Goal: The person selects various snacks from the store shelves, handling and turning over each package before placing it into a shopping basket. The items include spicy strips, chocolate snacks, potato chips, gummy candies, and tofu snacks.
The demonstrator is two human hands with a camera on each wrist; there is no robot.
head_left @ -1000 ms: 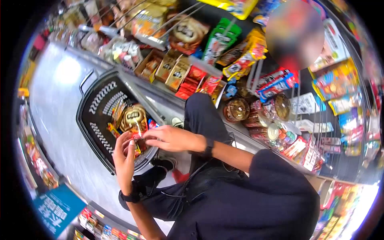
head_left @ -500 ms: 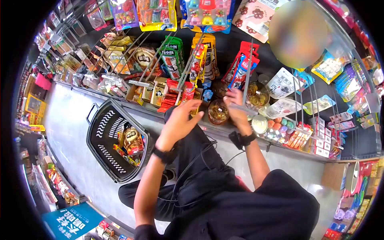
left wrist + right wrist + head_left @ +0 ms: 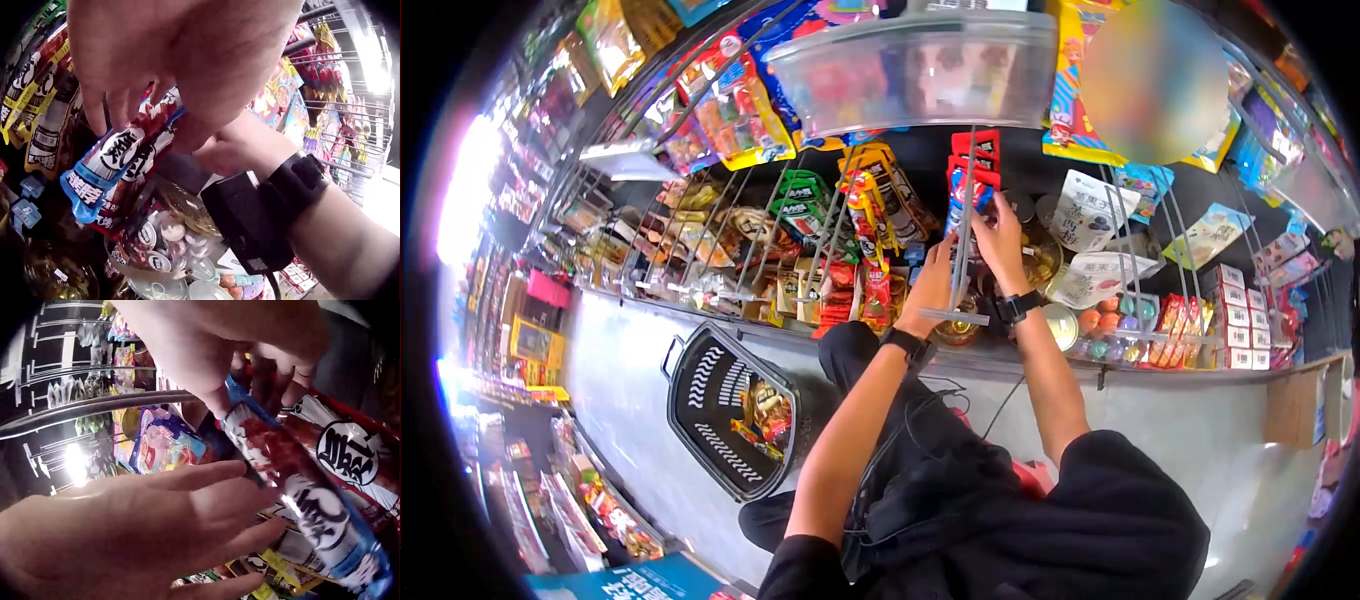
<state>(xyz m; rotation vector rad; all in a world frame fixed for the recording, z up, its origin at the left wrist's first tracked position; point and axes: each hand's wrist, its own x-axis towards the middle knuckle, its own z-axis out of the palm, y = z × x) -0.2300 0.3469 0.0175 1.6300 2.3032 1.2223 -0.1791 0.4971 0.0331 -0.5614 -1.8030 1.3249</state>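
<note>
My right hand pinches the top end of a long blue snack packet, which has a meat picture and a white label with black characters. It hangs on a shelf hook, with red packets of a similar shape behind it. My left hand reaches up from the other side, and its straight fingers lie right at the packet's edge. In the left wrist view that hand covers the packet's upper part, while its blue lower end shows below.
Metal hook rods with a clear price holder stick out between my forearms. Round clear tubs stand beside the hands. Yellow packets hang to the left. A black basket with several snacks stands on the floor at the left.
Both hands have gone from over the basket to the hanging packets at the shelf. The right hand has taken hold of the blue packet. The head view has shifted towards the shelf.
</note>
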